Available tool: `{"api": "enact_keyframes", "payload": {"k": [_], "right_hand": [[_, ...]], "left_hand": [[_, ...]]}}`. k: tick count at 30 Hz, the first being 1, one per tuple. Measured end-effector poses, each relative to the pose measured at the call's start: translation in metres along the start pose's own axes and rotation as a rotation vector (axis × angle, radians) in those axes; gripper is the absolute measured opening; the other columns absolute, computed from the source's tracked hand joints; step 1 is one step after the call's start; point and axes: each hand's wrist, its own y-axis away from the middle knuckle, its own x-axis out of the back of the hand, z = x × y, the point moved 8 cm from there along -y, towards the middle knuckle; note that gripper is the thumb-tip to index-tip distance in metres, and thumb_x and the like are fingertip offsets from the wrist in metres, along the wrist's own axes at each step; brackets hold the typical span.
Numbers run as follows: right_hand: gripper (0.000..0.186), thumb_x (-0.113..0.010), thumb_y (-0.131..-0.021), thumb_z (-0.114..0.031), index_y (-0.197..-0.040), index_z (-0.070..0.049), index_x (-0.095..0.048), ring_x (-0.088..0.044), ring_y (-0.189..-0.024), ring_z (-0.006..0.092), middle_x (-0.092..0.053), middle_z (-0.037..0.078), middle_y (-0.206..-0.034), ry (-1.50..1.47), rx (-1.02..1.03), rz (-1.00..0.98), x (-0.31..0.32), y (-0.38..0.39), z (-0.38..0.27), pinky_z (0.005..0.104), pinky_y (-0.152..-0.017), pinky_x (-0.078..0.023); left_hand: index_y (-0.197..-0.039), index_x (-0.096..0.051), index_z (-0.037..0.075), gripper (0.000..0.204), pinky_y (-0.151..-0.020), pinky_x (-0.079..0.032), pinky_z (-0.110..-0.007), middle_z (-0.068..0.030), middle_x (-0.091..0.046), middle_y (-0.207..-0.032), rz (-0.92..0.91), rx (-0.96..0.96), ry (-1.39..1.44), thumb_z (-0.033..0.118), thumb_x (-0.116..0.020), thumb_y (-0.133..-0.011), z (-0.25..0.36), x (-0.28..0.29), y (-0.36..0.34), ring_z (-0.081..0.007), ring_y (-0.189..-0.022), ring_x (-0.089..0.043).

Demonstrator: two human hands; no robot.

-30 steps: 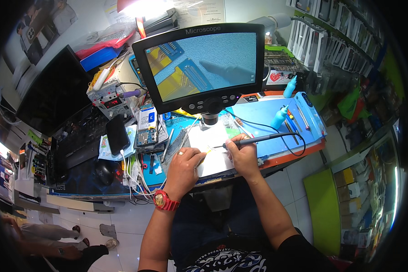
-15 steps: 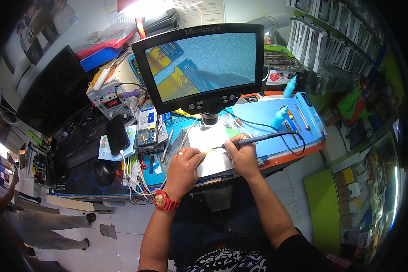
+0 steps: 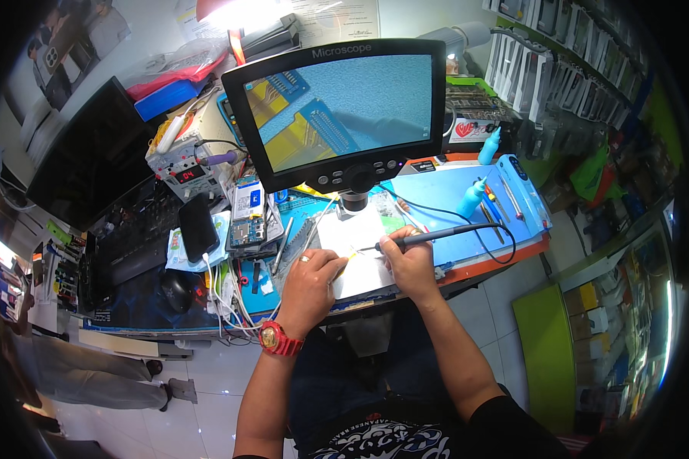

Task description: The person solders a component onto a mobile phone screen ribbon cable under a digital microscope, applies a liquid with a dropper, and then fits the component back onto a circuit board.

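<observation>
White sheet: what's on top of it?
A yellow strip shows by the left hand; the right hand holds a dark tool, tip over the sheet. Whatever lies beneath the left hand is covered.

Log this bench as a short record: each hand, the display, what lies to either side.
Left grip: at a small yellow piece on a white sheet; contact unclear
Right grip: around a soldering iron, tip pointing left
Microscope display: blue-and-yellow connector pieces, blurred dark shape
Left side: black smartphone, computer mouse
Right side: light-blue dropper bottles
</observation>
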Motion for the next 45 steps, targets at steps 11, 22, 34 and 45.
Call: {"api": "enact_keyframes", "payload": {"k": [11,22,34,45], "right_hand": [[0.019,-0.075,-0.101,-0.013,-0.093,-0.001,-0.063,-0.060,-0.063,0.0077,-0.067,0.003,-0.073,0.010,-0.027,-0.014,-0.0009,0.0007,-0.0026,0.0267,-0.059,-0.049],[0.019,-0.075,-0.101,-0.013,-0.093,-0.001,-0.063,-0.061,-0.063,0.0084,-0.068,0.004,-0.073,0.025,-0.018,-0.009,-0.0007,0.0007,-0.0033,0.0275,-0.059,-0.050],[0.017,-0.073,-0.103,-0.009,-0.093,-0.004,-0.059,-0.057,-0.057,0.0051,-0.064,0.001,-0.070,0.027,0.037,0.003,-0.0005,-0.0004,-0.0045,0.0224,-0.052,-0.046],[0.017,-0.073,-0.103,-0.009,-0.094,-0.004,-0.060,-0.057,-0.058,0.0051,-0.065,0.001,-0.072,0.017,0.009,-0.007,-0.0011,-0.0001,-0.0011,0.0222,-0.054,-0.046]], "left_hand": [[-0.111,-0.079,0.002,0.030,-0.093,-0.054,-0.044,-0.0112,-0.073,-0.106,-0.002,0.003,0.009,-0.009,-0.069,-0.085,-0.0006,-0.0004,0.0003,-0.0333,-0.106,-0.067],[-0.111,-0.080,0.002,0.030,-0.092,-0.055,-0.044,-0.0108,-0.073,-0.106,-0.002,0.003,0.006,-0.009,-0.069,-0.085,0.0000,0.0002,0.0002,-0.0329,-0.106,-0.067],[-0.111,-0.080,0.002,0.030,-0.091,-0.055,-0.044,-0.0105,-0.073,-0.105,0.003,0.001,0.001,-0.009,-0.070,-0.084,0.0001,-0.0007,0.0000,-0.0326,-0.105,-0.067],[-0.110,-0.079,0.002,0.030,-0.090,-0.055,-0.044,-0.0108,-0.073,-0.105,0.005,0.000,0.004,-0.009,-0.069,-0.084,0.0011,0.0008,-0.0005,-0.0330,-0.105,-0.068]]}}
